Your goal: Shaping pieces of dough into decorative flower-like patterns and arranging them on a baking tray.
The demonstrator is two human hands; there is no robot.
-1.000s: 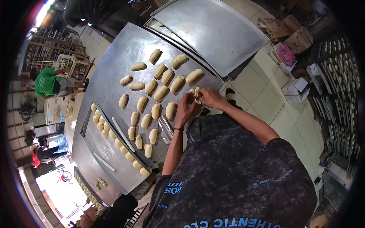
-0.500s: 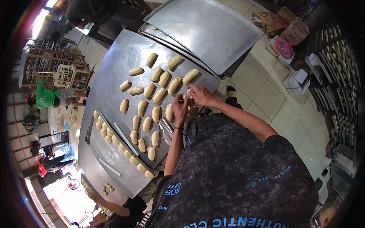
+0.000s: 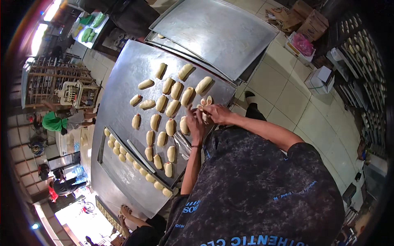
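Right hand (image 3: 216, 114) pinches dough piece (image 3: 205, 102) (grip partly hidden).

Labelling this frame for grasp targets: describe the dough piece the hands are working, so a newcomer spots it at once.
Start at the big steel table covered with rows of pale oblong dough rolls. Go to its near right edge, where the left hand and right hand meet. The dough piece sticks up between the fingers as small lobes, while every neighbour lies flat and untouched.

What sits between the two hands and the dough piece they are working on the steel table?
Nothing visible: the right hand and left hand already touch the dough piece at the steel table edge.
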